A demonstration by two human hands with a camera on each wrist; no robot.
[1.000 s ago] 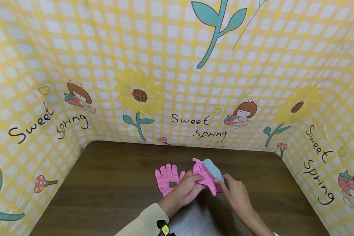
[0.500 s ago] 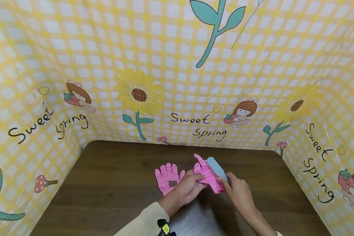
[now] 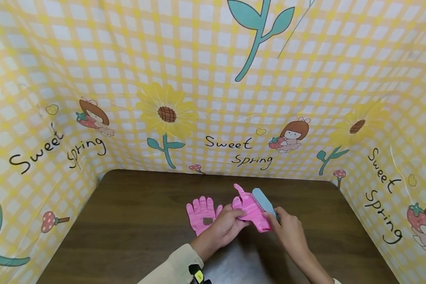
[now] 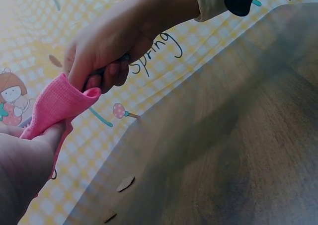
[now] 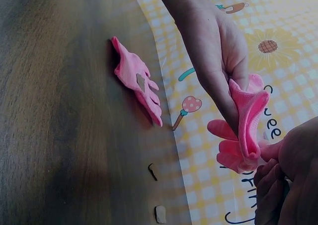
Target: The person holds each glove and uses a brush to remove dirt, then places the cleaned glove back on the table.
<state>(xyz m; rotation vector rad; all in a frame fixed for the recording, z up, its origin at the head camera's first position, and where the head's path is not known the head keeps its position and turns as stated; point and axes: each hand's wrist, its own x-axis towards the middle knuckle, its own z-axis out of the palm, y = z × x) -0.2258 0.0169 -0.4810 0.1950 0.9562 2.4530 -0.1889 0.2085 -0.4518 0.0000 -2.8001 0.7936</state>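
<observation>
In the head view a pink knit glove (image 3: 251, 208) is held up over the table, its fingers pointing away. My left hand (image 3: 228, 225) grips its side, thumb on top. A light blue brush (image 3: 264, 202) lies slanted against the glove's right side, bristles toward the fabric. My right hand (image 3: 289, 232) grips the brush's handle, its thumb at the glove near the cuff. The left wrist view shows part of the dark handle (image 4: 99, 72) in the curled fingers. In the right wrist view the cuff (image 5: 253, 115) gapes; the brush is mostly hidden there.
A second pink glove (image 3: 200, 213) with a brownish-grey patch lies flat on the dark wooden table (image 3: 135, 236), left of my hands. Yellow checked cloth (image 3: 213, 98) walls the back and sides. Two small flat pieces (image 5: 160, 214) show near the table's edge in the wrist views.
The brush and right hand have shifted slightly right and away along the held glove. That glove looks flatter, one finger sticking up further. My left hand stays nearly still.
</observation>
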